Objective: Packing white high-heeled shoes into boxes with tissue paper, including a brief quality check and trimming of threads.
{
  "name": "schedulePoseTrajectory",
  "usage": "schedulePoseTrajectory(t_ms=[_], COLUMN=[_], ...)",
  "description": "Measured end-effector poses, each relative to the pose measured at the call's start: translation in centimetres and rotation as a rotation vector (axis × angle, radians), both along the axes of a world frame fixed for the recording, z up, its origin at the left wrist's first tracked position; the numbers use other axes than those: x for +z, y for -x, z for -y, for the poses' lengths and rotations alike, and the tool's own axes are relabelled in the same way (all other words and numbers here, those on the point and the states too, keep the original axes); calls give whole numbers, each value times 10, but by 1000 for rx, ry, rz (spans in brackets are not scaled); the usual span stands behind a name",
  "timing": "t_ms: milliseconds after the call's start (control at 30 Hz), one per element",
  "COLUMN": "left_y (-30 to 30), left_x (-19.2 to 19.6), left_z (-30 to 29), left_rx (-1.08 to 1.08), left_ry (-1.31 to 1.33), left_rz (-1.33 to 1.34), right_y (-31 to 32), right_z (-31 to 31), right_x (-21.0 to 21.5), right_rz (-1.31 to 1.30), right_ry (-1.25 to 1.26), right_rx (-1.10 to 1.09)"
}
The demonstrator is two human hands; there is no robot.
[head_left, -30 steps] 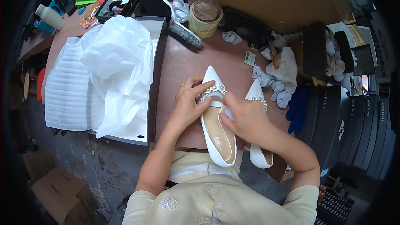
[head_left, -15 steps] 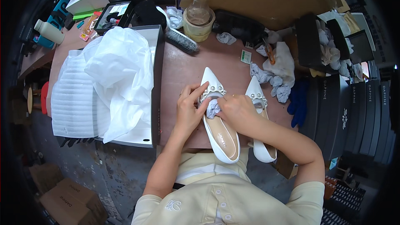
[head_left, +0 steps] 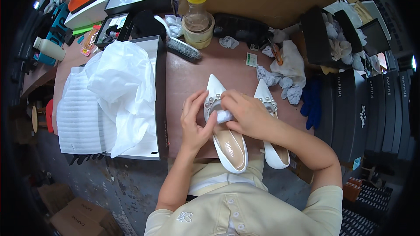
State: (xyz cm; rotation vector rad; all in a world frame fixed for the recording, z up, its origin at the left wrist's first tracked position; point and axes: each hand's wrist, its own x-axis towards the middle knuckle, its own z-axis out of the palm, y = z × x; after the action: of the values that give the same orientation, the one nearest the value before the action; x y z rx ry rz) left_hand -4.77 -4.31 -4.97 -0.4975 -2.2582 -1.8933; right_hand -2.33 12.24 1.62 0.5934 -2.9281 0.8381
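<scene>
A white pointed flat shoe [head_left: 215,85] with a row of pearl studs lies on the table in front of me, its toe pointing away. My left hand [head_left: 195,124] holds its left side, fingers along the upper and thumb against a wad of crumpled white paper [head_left: 224,116]. Curled over the shoe's opening, my right hand [head_left: 248,113] grips that wad from the right; its fingertips are partly hidden. The wad sits at the mouth of the toe, above the beige insole. Just right of it lies the matching white shoe [head_left: 276,156], partly covered by my right forearm.
On the left stands an open shoe box [head_left: 162,100] with white tissue and foam sheet [head_left: 78,118]. Behind are a brush [head_left: 183,50], a yellow-lidded jar [head_left: 197,11] in a tub and a black pouch [head_left: 240,27]. Crumpled paper [head_left: 291,89], blue gloves [head_left: 311,105] and dark boxes [head_left: 345,105] lie right.
My right hand has shifted on the paper wad, with its fingers more spread over the shoe's opening. My left thumb now presses on the wad. The whole view has tilted slightly.
</scene>
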Motion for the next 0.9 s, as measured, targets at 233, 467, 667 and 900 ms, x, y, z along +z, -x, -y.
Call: schedulePoseTrajectory(t_ms=[233,467,667,900], left_y=[1,-6,-1,1], left_x=[16,5,-15,-34], left_z=[11,7,3,12], left_rx=[-260,-145,-141,-210], left_ry=[157,356,211,83], left_rz=[-64,250,184,211], right_y=[-8,-4,4,10], right_z=[6,28,54,41], right_x=[26,-8,-34,-33], right_rz=[89,187,118,-81], right_ry=[236,-219,-381,-502], right_rx=[-141,-26,23,148])
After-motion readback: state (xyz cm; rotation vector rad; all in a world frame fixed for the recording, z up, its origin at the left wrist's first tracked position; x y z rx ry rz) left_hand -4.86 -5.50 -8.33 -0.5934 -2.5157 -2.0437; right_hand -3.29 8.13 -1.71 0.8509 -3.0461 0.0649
